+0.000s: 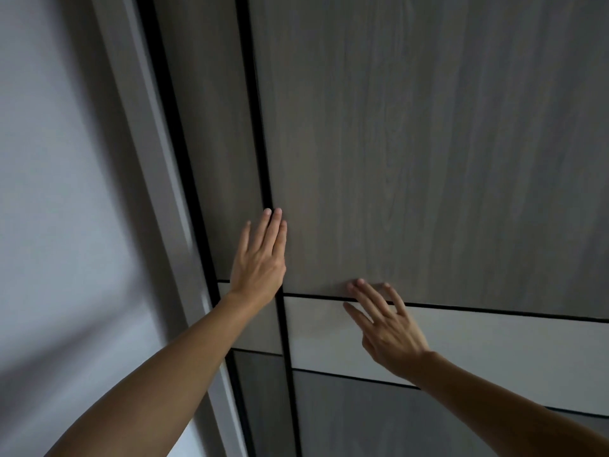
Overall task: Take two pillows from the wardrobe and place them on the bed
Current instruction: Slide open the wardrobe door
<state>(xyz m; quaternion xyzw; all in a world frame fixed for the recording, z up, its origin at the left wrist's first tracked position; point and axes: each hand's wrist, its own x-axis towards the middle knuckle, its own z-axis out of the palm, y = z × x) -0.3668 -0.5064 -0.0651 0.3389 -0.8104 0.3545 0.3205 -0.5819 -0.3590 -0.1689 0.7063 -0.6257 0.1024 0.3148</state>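
A tall wardrobe door (412, 143) of grey-brown wood grain fills the view, seen from below and shut. My left hand (260, 258) lies flat on its left edge, fingertips at the dark vertical gap beside the narrower door (214, 143). My right hand (385, 321) is spread, fingertips touching the door's bottom edge at the black horizontal gap above a pale band (494, 344). Both hands hold nothing. No pillows or bed are in view.
A pale grey frame post (155, 159) runs diagonally left of the wardrobe, with a white wall (49, 159) beyond it. Darker lower panels (379, 420) sit beneath the pale band.
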